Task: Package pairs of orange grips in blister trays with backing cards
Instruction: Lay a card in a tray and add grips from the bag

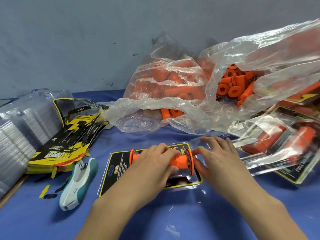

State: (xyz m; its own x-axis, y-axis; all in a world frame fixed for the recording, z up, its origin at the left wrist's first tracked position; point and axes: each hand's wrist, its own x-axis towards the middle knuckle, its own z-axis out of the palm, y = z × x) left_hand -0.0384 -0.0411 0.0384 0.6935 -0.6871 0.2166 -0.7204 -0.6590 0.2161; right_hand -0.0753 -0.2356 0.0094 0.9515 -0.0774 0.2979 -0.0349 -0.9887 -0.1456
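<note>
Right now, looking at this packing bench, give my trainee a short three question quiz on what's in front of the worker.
1. True or false: the stapler lies to the left of the pack being assembled.
2. Multiple choice: where are the loose orange grips kept? A) a cardboard box, B) clear plastic bags, C) a metal bin.
3. Fill in: both the left hand and the right hand are on an orange ____ over the black and yellow backing card.

Key: 1 true. 2 B. 3 grip.
</note>
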